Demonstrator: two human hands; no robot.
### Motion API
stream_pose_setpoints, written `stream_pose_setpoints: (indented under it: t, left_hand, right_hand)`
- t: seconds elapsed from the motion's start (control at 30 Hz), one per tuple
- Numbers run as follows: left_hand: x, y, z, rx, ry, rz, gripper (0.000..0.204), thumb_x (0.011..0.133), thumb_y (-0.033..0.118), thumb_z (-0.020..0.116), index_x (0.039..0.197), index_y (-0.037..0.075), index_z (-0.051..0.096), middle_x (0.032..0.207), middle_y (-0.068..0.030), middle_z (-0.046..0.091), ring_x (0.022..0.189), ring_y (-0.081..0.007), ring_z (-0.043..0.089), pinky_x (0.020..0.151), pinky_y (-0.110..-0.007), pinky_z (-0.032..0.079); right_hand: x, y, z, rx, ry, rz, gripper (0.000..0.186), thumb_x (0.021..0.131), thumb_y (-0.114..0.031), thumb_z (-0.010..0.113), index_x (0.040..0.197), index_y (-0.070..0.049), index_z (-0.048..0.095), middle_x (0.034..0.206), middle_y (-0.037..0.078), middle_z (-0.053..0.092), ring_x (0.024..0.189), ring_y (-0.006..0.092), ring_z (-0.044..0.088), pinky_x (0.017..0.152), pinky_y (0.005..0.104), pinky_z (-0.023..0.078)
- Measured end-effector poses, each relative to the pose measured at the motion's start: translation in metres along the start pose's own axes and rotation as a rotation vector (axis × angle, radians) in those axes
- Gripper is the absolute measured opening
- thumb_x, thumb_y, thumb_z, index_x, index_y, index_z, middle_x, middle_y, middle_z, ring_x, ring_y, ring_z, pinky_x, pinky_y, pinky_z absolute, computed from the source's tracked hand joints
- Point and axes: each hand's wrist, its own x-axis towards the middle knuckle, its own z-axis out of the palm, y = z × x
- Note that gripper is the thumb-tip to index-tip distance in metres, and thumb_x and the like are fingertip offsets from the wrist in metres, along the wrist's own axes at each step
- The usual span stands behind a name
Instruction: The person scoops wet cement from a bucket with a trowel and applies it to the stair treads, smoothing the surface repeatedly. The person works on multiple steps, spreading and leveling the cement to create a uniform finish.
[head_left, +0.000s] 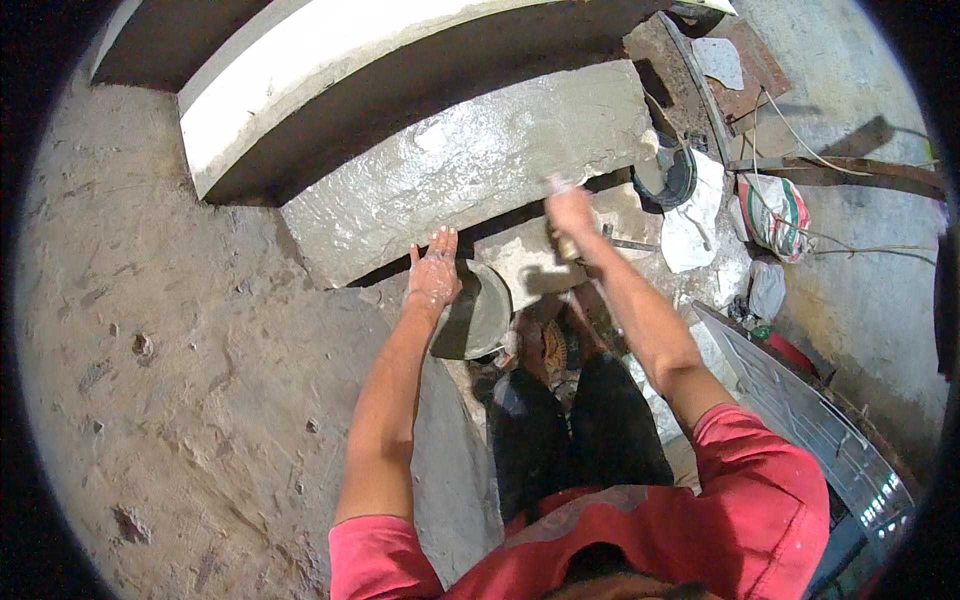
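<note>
Wet grey cement coats a wide stair-like step (470, 140) in front of me, shining under the light. My left hand (436, 272), smeared with cement, has its fingers stretched out at the step's near edge. Partly below that hand is a round basin (478, 312) holding grey, wet-looking material. My right hand (571, 214) is closed round a wooden-handled tool (568, 248) at the step's near edge, towards its right end. The tool's working end is pale and blurred, so its exact kind cannot be made out.
Above the wet step rises a white-edged step (330, 75). A black bucket (668, 175) stands at the right, beside a striped sack (772, 215) and loose cables. Rough cement (200, 400) spreads at left. A panel (800, 400) leans near the right wall.
</note>
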Motion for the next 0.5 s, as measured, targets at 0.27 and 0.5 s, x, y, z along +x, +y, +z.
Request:
stream_pose_setpoints:
  t: [0.27, 0.5]
  left_hand:
    - [0.001, -0.004, -0.023, 0.022, -0.052, 0.027, 0.080, 0.086, 0.017, 0.061, 0.157, 0.012, 0.024, 0.165, -0.0036, 0.023, 0.148, -0.0201, 0.031, 0.118, -0.056, 0.026]
    - [0.039, 0.042, -0.013, 0.041, 0.276, 0.200, 0.078, 0.088, 0.015, 0.055, 0.158, 0.011, 0.019, 0.165, -0.0058, 0.022, 0.149, -0.0227, 0.027, 0.120, -0.049, 0.023]
  right_hand:
    - [0.027, -0.047, 0.009, -0.549, -0.045, -0.395, 0.030, 0.092, -0.015, 0.048, 0.112, 0.003, 0.062, 0.098, 0.028, 0.068, 0.091, 0.0450, 0.066, 0.081, 0.0550, 0.053]
    - [0.118, 0.015, -0.109, -0.203, 0.337, -0.029, 0.036, 0.089, -0.023, 0.050, 0.101, 0.006, 0.068, 0.093, 0.028, 0.069, 0.091, 0.0440, 0.068, 0.080, 0.0503, 0.053]
